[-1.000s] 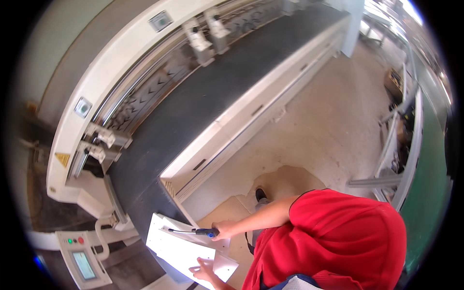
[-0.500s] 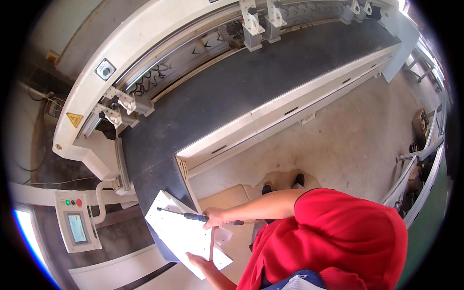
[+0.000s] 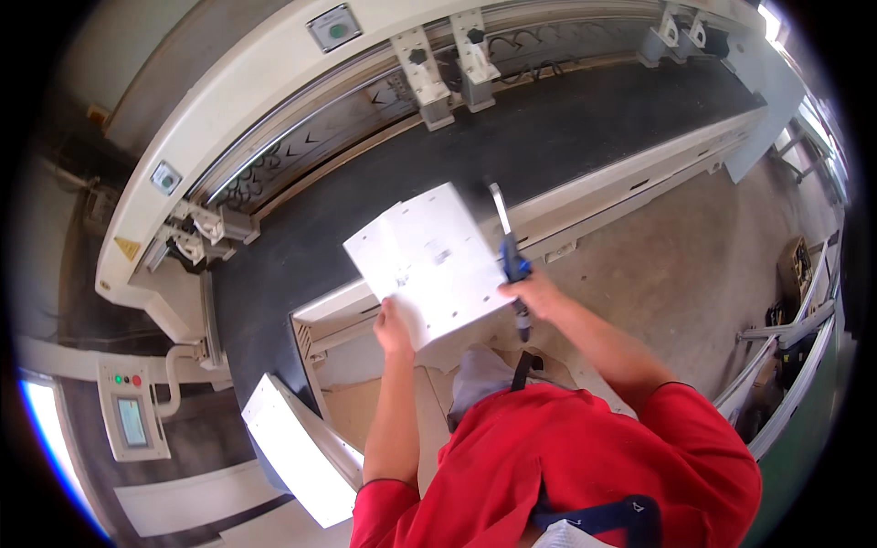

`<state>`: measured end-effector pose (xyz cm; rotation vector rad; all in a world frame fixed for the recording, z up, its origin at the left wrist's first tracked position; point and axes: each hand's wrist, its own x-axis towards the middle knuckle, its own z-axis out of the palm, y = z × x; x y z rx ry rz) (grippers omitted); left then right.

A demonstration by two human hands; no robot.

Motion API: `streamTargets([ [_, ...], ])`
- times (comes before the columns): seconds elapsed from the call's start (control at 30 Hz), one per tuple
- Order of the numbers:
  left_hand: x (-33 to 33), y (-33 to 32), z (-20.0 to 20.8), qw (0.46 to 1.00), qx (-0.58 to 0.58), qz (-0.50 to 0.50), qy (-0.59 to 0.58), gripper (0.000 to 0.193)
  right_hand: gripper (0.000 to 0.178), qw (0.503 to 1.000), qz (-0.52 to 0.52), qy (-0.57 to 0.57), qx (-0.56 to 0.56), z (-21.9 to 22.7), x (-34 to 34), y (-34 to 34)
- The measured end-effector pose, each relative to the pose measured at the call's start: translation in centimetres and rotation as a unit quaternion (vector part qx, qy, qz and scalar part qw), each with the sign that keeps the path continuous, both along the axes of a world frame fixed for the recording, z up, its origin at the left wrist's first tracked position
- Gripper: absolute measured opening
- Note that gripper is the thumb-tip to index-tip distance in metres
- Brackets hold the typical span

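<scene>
Head view: we hold a white rectangular drilled panel (image 3: pixel 429 263) up over the near edge of the dark grey conveyor belt (image 3: pixel 365 210), tilted. Our left hand (image 3: pixel 393 326) is clamped on its lower edge. Our right hand (image 3: pixel 533 294) is closed around a blue-handled tool with a metal blade (image 3: pixel 508 251), which lies against the panel's right edge. More flat white panels (image 3: pixel 297 447) sit lower left, near the grey control box with screen (image 3: pixel 132 408).

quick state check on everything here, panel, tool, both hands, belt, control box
white panel: lifted, tilted, above the belt
blue-handled tool: gripped, blade up
left hand: holding panel's lower edge
right hand: gripping tool beside panel
black belt: bare
control box: screen lit
</scene>
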<state>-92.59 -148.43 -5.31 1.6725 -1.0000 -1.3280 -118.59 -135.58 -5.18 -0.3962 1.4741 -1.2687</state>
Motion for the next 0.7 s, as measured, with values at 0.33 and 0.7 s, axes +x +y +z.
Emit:
streamTargets([
  [0.33,-16.1,-12.6,-5.6,0.977,-0.061,-0.186,-0.08,0.053,0.028,0.978,-0.091,0.168,0.079,-0.2,-21.3,-3.7],
  [0.7,-34.6,-15.5,8.1,0.779,-0.392,-0.445,-0.205,0.027,0.032,0.898,-0.299,0.259,0.193,-6.0,-29.1,2.5],
])
